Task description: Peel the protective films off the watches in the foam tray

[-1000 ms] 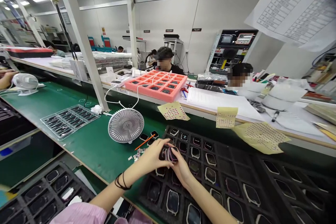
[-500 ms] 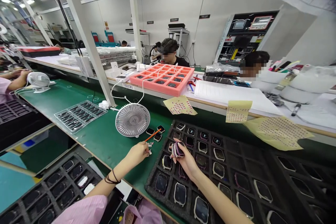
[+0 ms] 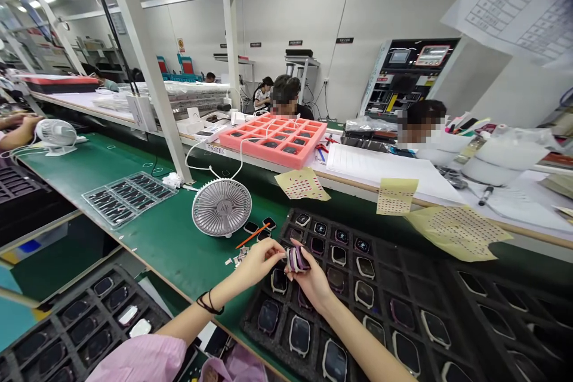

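Above the black foam tray (image 3: 295, 300), my right hand (image 3: 316, 286) is closed around a purple and silver smartwatch (image 3: 297, 258). Its striped edge could be more than one case held together; I cannot tell. My left hand (image 3: 262, 261) reaches in from the left, thumb and forefinger pinched at the watch's left edge. Whatever sits in that pinch is too small to make out. Several smartwatches fill pockets of the tray, some with lit screens. On the green bench left of the tray lie small white pieces (image 3: 239, 255) and an orange stick (image 3: 252, 236) across loose watches.
A grey fan (image 3: 222, 207) stands behind my left hand. Further left is a clear plastic tray (image 3: 129, 198) of dark strips. An orange foam tray (image 3: 274, 138) rests on the shelf, with yellow sheets (image 3: 396, 196) hanging off its edge. Another watch tray (image 3: 76, 325) sits lower left.
My left hand has moved right, from the small white pieces on the bench to the watch in my right hand. The orange stick is now more fully visible. The view has shifted slightly.
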### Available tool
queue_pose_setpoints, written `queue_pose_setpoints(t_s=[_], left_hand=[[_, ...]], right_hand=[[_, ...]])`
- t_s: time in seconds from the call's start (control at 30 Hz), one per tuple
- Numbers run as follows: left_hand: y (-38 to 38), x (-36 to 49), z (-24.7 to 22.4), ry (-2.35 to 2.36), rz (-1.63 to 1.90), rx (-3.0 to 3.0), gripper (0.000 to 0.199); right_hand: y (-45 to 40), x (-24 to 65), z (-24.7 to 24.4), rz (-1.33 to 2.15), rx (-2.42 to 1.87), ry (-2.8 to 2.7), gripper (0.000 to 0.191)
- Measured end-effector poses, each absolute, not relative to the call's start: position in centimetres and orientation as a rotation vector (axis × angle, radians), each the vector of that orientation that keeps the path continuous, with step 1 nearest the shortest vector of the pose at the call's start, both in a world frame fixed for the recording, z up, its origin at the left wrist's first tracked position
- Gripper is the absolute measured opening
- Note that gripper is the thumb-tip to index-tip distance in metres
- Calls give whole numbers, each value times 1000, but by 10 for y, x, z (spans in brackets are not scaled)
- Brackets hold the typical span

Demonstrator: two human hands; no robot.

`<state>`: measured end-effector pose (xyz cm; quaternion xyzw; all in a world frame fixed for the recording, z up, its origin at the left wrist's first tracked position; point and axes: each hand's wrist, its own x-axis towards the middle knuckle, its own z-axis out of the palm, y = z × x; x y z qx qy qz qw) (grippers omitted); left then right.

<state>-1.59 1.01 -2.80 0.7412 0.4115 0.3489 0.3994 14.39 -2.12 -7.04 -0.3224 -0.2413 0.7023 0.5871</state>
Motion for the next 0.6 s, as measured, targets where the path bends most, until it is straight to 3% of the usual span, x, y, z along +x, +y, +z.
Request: queue_pose_setpoints(t_s=[0.23,0.6], left_hand=[[22,6,-52,1061,959,1602,30],[21,14,-52,1131,1088,1529,25]], right_hand=[[-22,145,-71,1623,-730,-535,51],[-22,144,-70,1565,-699,-562,50]])
